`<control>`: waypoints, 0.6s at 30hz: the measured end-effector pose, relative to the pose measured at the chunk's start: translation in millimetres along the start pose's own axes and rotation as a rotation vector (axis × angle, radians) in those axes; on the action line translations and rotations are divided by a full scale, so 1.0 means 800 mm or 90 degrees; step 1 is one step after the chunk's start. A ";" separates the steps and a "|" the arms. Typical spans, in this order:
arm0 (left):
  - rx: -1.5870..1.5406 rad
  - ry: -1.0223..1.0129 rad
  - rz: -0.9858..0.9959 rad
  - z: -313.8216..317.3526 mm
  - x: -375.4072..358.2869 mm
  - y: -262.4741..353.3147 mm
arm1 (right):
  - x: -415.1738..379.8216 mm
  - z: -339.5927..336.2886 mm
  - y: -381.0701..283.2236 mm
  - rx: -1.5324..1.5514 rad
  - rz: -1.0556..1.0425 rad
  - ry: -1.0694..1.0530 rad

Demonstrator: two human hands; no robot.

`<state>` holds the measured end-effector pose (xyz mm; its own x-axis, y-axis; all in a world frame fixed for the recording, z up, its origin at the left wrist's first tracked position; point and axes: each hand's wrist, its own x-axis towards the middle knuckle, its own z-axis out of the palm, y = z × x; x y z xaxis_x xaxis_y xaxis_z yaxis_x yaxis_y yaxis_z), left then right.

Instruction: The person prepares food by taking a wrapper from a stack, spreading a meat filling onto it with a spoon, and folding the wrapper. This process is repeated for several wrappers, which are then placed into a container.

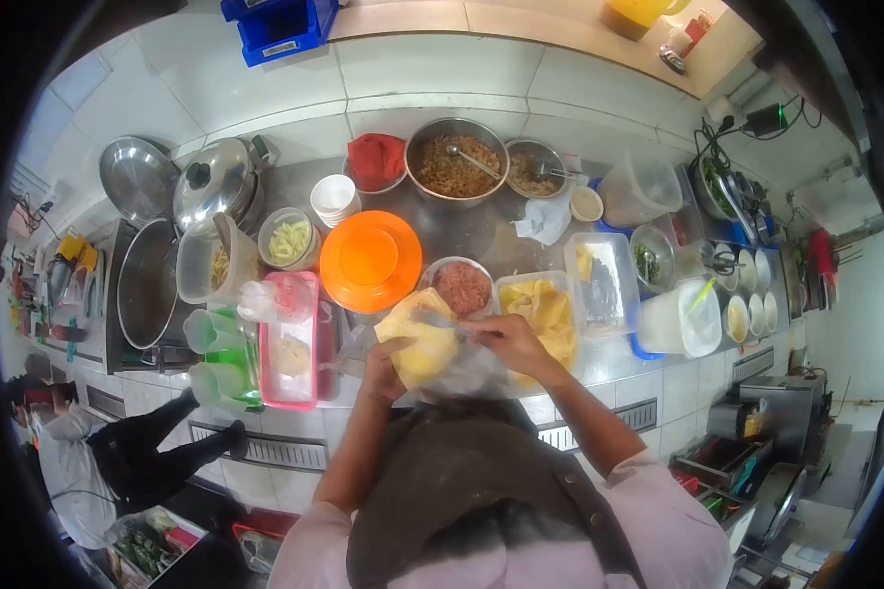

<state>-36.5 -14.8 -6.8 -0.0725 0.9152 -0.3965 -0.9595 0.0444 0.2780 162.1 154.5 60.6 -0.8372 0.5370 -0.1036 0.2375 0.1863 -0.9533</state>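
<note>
In front of my apron, my left hand (390, 365) grips a stack of yellow dough wrappers (422, 351) from its left side. A clear plastic bag (473, 371) hangs loosely around the lower right of the stack. My right hand (513, 344) pinches the bag's upper edge, its fingers closed. Just beyond the stack sits a bowl of raw minced meat (461, 287). Close to my right hand, a plastic tub (502, 285) holds more yellow dough pieces (548, 319).
Orange plates (370, 260) and a pink tray (287, 391) stand to the left. Behind are a large steel bowl of cooked mince (459, 191) and white cups (335, 199). On the right are a white tub (680, 319) and small bowls (756, 314). Another person (79, 452) is at lower left.
</note>
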 end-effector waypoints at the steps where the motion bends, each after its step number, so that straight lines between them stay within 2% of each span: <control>1: -0.010 -0.001 -0.008 0.004 0.000 0.000 | 0.003 0.003 0.000 0.023 0.077 0.000; 5: -0.003 0.005 0.032 0.012 -0.004 0.001 | 0.002 0.006 -0.004 0.016 0.087 -0.013; 8: 0.007 -0.015 0.042 0.016 -0.007 0.004 | -0.007 0.024 -0.006 -0.068 0.108 0.015; 10: -0.023 0.005 0.046 0.023 -0.010 0.006 | -0.014 0.037 -0.017 -0.260 -0.139 0.106; 14: -0.053 0.059 0.051 0.031 -0.006 0.006 | -0.020 0.049 0.009 -0.211 -0.111 0.101; 15: -0.055 0.059 0.051 0.032 -0.004 0.003 | -0.022 0.050 0.011 -0.303 -0.174 0.115; 16: 0.019 0.080 0.078 0.032 -0.002 -0.001 | -0.024 0.051 0.013 -0.396 -0.236 0.128; 18: 0.094 0.095 0.099 0.019 0.005 -0.006 | -0.023 0.057 0.034 -0.367 -0.202 0.107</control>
<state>-27.7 -5.0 3.6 -0.2658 0.8465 -0.4613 -0.8845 -0.0238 0.4659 161.2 112.2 23.7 -0.8332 0.4950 0.2463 0.2560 0.7402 -0.6217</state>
